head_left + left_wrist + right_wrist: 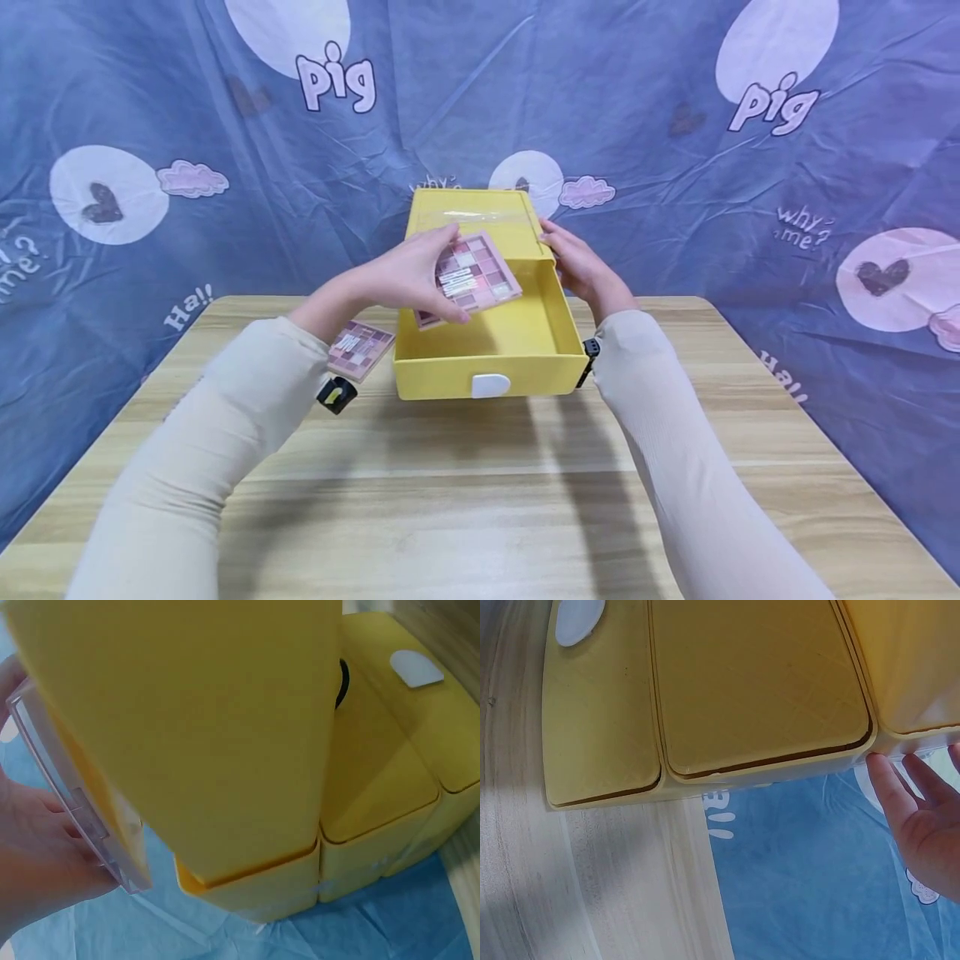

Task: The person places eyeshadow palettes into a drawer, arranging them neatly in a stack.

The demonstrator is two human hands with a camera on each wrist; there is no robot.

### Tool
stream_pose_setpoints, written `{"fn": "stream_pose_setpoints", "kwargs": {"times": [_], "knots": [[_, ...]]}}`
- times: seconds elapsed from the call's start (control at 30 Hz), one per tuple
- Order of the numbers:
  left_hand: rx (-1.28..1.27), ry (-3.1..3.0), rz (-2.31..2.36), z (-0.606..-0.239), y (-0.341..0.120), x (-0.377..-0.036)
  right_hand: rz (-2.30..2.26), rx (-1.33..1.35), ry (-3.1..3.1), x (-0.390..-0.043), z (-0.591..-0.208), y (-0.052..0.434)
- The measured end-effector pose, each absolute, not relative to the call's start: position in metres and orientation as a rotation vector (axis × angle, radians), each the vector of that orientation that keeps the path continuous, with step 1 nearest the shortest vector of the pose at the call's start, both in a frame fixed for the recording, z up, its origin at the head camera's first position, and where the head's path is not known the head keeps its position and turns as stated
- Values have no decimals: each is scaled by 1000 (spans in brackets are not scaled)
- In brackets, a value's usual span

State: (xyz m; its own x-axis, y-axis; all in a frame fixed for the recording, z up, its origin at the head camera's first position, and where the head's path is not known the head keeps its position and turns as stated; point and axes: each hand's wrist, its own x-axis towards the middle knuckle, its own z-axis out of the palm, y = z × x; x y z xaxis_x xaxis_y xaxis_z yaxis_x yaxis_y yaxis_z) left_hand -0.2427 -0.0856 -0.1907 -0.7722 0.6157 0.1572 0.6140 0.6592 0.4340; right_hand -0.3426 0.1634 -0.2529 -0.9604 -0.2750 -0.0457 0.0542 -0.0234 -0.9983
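Head view: the left hand (408, 279) grips an eyeshadow palette (468, 277) by its near-left edge, fingers curled over the top and thumb underneath, and holds it tilted above the open yellow drawer (517, 333). The palette (pink and mauve pans with a pale printed label across the middle) hangs just under the hand's fingertips, over the drawer's back half and not touching its floor. Behind the hand stands the yellow drawer case (472, 215), from which the drawer is pulled out toward the person; a white handle (491, 385) sits on the drawer's front, well below the hand. To the left of that wrist, on the wooden table (480, 500), lies a second palette (358, 347), just beside the drawer's left wall.

The right hand (585, 268) rests against the case's right side, fingers straight and relaxed, touching the edge where the drawer comes out; it holds nothing. The right wrist view shows those fingertips (885, 784) laid along the yellow rim, with blue cloth (802, 885) below them.

In the left wrist view the palette's clear edge (71, 802) shows pinched in the hand, close against the yellow case.
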Motion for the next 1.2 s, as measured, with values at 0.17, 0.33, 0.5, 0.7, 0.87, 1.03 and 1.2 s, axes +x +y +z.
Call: {"fn": "stream_pose_setpoints", "kwargs": {"times": [0.17, 0.33, 0.5, 0.7, 0.87, 1.03, 1.2], "knots": [[1064, 2855, 629, -193, -79, -243, -2078, -231, 2024, -342, -252, 161], [1074, 2851, 509, -195, -68, -241, -2076, -231, 2028, -342, -251, 160], [1101, 2826, 432, -198, -58, -242, -2078, -226, 2027, -342, -251, 161], [1171, 2784, 361, -205, -48, -244, -2082, -231, 2027, -342, -251, 162], [1205, 2730, 329, -209, -39, -246, -2068, -223, 2047, -341, -251, 163], [1228, 2708, 316, -213, -35, -247, -2063, -205, 2051, -341, -252, 163], [1280, 2702, 315, -214, -32, -247, -2065, -212, 2051, -341, -252, 163]]}}
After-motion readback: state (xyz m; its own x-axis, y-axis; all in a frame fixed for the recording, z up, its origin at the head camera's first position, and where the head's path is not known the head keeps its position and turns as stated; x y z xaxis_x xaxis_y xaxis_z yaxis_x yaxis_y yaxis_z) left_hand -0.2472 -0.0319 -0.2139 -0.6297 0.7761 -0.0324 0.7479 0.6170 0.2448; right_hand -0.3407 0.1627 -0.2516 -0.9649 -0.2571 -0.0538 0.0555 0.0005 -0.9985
